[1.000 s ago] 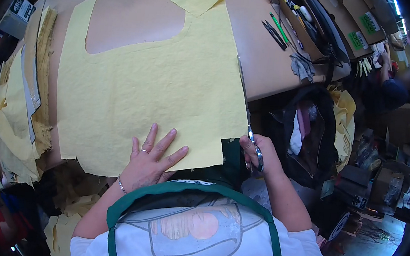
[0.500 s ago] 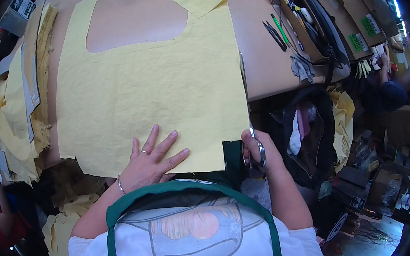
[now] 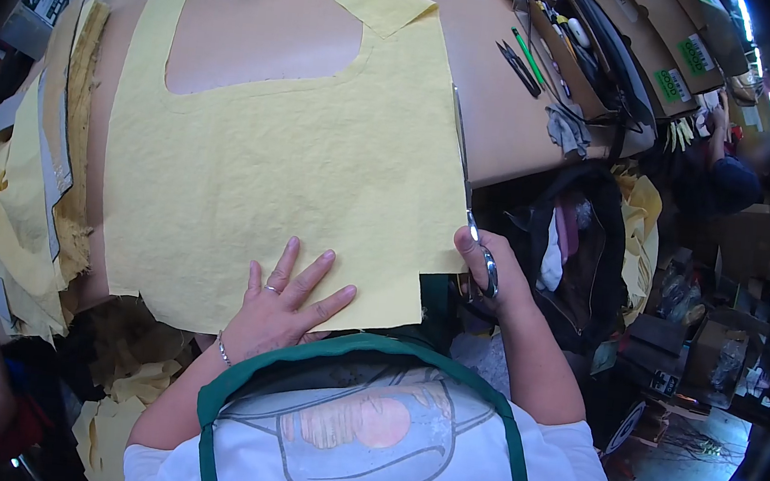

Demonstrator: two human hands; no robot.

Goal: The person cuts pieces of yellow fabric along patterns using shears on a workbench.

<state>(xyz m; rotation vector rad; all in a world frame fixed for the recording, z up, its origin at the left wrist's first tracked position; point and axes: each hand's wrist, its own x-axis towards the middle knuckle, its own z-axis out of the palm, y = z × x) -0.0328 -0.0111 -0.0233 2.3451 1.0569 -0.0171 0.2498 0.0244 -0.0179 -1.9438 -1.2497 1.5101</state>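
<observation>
Tan tabletop (image 3: pixel 266 30) beneath, and yellow cloth (image 3: pixel 317 178) sprawls over its near edge: at the cloth's six o'clock the left hand (image 3: pixel 284 310) lies flat, fingers spread apart; at four the right hand (image 3: pixel 505 269) is clamped on the scissors (image 3: pixel 472 221), blades toward twelve. Clean work likely wants firm palm pressure, blades hugging that edge.

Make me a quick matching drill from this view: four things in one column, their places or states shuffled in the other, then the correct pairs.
Things
1. left hand
2. scissors
3. green pen
4. rag

Places or states
A. lying beside a dark slim tool
B. crumpled and grey
C. on the yellow sheet, fingers spread
D. held in the right hand

Pairs: 1-C, 2-D, 3-A, 4-B
</observation>
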